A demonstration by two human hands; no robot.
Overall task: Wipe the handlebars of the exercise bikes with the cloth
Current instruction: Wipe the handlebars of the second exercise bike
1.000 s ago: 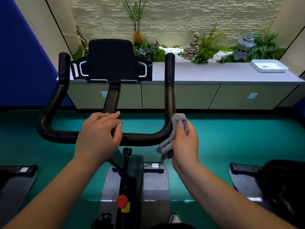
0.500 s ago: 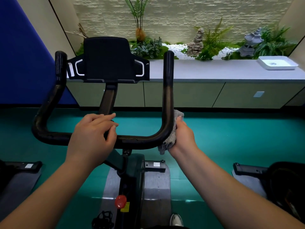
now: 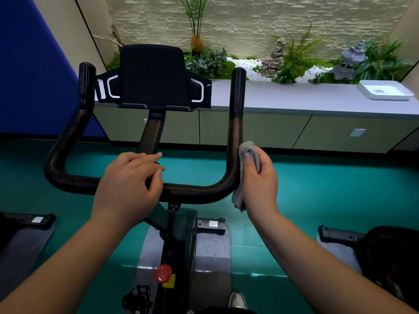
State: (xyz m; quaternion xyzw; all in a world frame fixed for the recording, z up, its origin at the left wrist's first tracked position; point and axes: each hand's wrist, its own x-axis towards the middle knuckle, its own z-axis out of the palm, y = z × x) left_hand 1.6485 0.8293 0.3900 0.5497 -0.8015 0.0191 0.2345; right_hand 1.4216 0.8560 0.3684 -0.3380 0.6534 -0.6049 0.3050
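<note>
Left hand [image 3: 127, 189] rests on the handlebar [image 3: 195, 192] crossbar near the stem, fingers [image 3: 145, 158] draped loosely over it, holding nothing. Right hand [image 3: 258, 180] pinches the grey cloth [image 3: 246, 155] against the outer side of the right upright, just above the bend. That upright's long axis runs up and away from the fingers, so the wipe likely goes along it toward the tip. Right hand is the nearer one. Left upright probably follows.

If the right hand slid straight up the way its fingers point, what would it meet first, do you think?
Probably nothing: the right hand holds the cloth beside the handlebar, whose upright runs clear to its tip.
</note>
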